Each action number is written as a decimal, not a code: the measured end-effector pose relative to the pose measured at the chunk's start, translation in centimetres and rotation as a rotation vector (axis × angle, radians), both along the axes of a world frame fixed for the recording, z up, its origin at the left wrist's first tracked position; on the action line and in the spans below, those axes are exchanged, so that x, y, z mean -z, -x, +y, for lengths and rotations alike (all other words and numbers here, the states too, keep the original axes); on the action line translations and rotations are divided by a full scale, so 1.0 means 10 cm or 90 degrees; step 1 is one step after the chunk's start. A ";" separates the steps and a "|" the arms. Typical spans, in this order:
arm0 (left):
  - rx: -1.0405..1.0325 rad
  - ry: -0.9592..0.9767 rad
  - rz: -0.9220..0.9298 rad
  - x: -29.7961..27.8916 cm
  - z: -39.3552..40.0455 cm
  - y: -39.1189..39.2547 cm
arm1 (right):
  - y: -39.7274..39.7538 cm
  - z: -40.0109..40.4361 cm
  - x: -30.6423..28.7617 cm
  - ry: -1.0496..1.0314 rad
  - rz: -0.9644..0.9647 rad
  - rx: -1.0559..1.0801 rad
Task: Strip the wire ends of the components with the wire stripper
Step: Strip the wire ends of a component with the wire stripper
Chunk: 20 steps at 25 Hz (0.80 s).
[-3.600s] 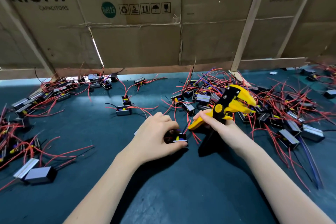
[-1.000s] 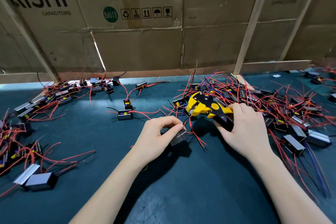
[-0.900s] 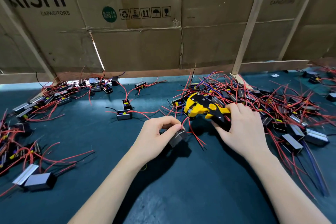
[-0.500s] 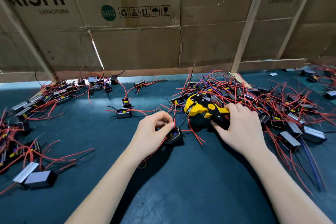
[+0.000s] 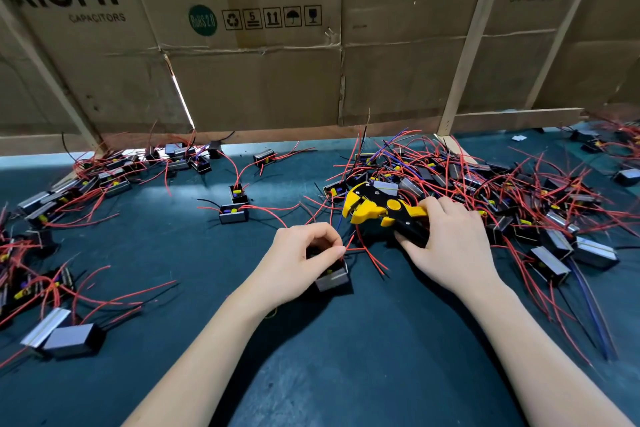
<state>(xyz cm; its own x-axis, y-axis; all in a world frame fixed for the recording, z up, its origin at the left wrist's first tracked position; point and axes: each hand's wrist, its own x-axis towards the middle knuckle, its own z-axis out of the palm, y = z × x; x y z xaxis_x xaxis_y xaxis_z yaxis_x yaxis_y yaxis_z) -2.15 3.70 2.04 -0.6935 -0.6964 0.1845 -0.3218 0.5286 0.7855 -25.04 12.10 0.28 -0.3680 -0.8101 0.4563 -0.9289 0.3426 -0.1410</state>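
My left hand [image 5: 301,256] curls over a small black box component [image 5: 333,279] on the dark green mat and pinches its red wires at the top. The wires fan out to the right and upward toward the tool. My right hand [image 5: 450,246] grips the handles of the yellow and black wire stripper [image 5: 377,210], whose jaws point left, just above and to the right of my left hand. A thin wire runs from the component up to the stripper's jaws.
A large heap of black components with red wires [image 5: 502,191] lies right of the stripper. More components are strewn at the left [image 5: 69,184] and near the mat's left edge [image 5: 62,336]. Two single components [image 5: 233,213] sit mid-table. A cardboard wall [image 5: 259,80] closes the back.
My right hand has swung the stripper from pointing up-right to pointing left, down near the mat. My left hand has turned the component over and moved its fingers onto the wires.
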 end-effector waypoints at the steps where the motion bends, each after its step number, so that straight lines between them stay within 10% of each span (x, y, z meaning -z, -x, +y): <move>1: -0.003 0.000 0.005 0.00 0.00 0.00 | 0.00 0.01 0.00 0.002 -0.004 0.001; 20: -0.132 0.087 0.100 -0.05 0.02 0.02 | -0.03 -0.02 -0.02 0.078 0.049 -0.006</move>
